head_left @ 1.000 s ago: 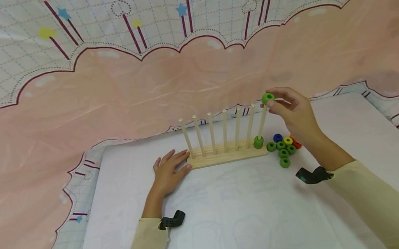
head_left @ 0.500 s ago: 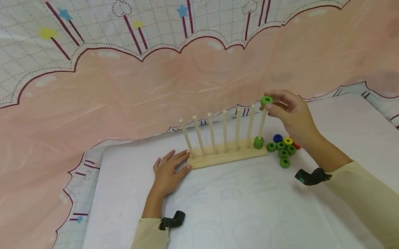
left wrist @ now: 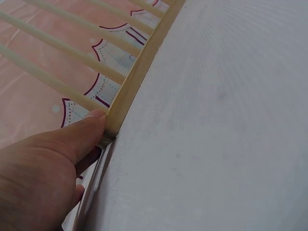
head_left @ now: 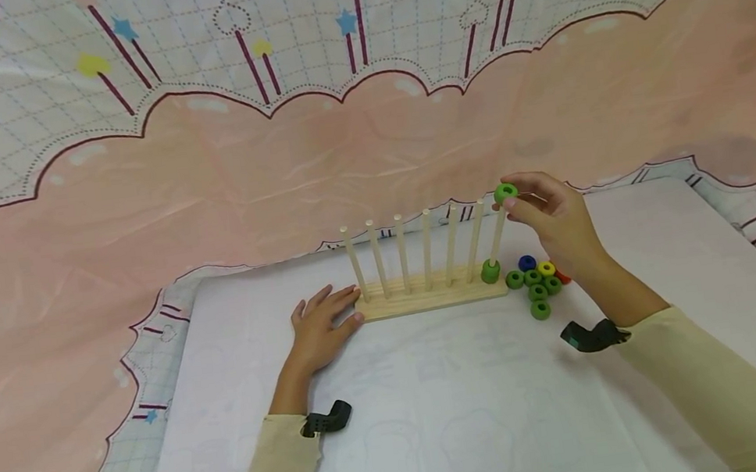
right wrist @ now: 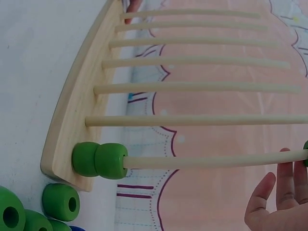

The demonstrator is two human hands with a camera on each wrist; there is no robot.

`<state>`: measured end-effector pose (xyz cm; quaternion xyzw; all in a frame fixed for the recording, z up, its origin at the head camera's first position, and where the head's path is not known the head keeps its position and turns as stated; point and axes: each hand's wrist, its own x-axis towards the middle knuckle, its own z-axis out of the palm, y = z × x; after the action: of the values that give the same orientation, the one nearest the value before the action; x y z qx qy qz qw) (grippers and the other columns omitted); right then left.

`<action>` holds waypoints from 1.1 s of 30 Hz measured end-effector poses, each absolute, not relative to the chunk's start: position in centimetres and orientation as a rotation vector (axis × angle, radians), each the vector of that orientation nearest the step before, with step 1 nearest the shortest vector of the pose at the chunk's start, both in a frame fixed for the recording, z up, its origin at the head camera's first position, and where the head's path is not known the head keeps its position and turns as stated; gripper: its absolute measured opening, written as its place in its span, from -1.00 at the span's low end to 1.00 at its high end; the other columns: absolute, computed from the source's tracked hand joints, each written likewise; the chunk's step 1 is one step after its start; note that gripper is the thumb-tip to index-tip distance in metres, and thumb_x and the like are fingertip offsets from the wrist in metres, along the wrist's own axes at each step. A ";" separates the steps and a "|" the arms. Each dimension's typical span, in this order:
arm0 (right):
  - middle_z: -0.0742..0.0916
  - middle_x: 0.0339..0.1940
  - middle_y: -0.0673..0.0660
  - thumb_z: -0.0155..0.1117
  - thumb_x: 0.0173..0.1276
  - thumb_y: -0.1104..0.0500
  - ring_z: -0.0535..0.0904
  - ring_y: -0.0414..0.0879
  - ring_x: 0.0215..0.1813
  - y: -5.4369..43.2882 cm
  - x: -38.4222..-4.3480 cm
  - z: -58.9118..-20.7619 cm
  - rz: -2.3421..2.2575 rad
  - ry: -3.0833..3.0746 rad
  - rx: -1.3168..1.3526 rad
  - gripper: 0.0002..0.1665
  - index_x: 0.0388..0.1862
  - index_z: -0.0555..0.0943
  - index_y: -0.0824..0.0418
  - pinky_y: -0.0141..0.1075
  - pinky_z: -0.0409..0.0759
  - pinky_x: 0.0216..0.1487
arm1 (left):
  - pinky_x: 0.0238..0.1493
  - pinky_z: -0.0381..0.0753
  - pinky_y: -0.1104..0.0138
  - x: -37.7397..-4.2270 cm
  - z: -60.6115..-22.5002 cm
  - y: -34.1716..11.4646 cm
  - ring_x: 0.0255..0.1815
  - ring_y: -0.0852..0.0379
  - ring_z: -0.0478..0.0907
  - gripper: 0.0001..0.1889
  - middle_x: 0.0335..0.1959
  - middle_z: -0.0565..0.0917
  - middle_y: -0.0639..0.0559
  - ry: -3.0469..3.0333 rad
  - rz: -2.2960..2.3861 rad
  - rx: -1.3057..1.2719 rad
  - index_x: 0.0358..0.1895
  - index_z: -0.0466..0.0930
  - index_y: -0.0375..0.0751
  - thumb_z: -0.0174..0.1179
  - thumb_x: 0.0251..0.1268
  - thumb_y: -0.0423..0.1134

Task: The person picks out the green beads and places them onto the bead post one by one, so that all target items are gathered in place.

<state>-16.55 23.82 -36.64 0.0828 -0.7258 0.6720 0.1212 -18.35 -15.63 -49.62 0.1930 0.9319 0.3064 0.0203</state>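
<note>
A wooden rack [head_left: 429, 302] with several upright pegs stands on the white tabletop. My left hand [head_left: 322, 328] holds its left end between thumb and fingers; in the left wrist view the thumb [left wrist: 82, 137] presses on the base's corner. My right hand [head_left: 560, 221] pinches a green bead [head_left: 505, 193] at the top of the rightmost peg. Whether the peg's tip is inside the bead's hole I cannot tell. Two green beads [right wrist: 98, 160] sit stacked at that peg's foot.
Right of the rack lies a cluster of loose beads: several green beads [head_left: 537, 292], a blue bead [head_left: 527, 262], a yellow bead [head_left: 546, 269] and a red bead [head_left: 563, 277] partly behind the right hand. Behind the table hangs a pink patterned cloth [head_left: 340, 154].
My right hand has lowered slightly and shifted a little left, bringing the pinched green bead to the rightmost peg's top. The left hand stays at the rack's end.
</note>
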 end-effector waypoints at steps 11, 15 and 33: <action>0.71 0.10 -0.04 0.30 0.48 0.24 0.68 -0.21 0.11 23.9 -16.6 -36.9 1.992 -2.077 0.273 -0.62 0.25 0.62 0.18 -0.54 0.61 0.11 | 0.52 -0.32 -0.33 -18.3 -49.7 -15.5 0.64 -0.16 0.12 -0.48 0.49 0.48 0.10 2.890 0.944 0.596 0.43 0.51 0.07 0.21 0.48 0.07; 0.70 0.08 -0.04 0.30 0.48 0.24 0.68 -0.21 0.10 24.0 -16.7 -36.8 1.981 -2.081 0.275 -0.62 0.25 0.62 0.18 -0.54 0.61 0.12 | 0.53 -0.33 -0.32 -18.3 -49.5 -15.5 0.64 -0.16 0.12 -0.48 0.49 0.48 0.10 2.890 0.944 0.595 0.43 0.51 0.07 0.20 0.48 0.06; 0.70 0.07 0.00 0.30 0.47 0.29 0.69 -0.19 0.06 24.2 -17.1 -37.4 2.054 -2.036 0.320 -0.64 0.22 0.64 0.23 -0.52 0.60 0.16 | 0.53 -0.34 -0.30 -18.4 -49.7 -15.6 0.65 -0.14 0.10 -0.47 0.50 0.46 0.12 2.887 0.943 0.593 0.45 0.49 0.10 0.19 0.49 0.08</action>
<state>-17.13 24.19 -37.37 0.1091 -0.6949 0.7013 0.1156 -18.40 -15.61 -49.74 0.1917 0.9327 0.3047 0.0234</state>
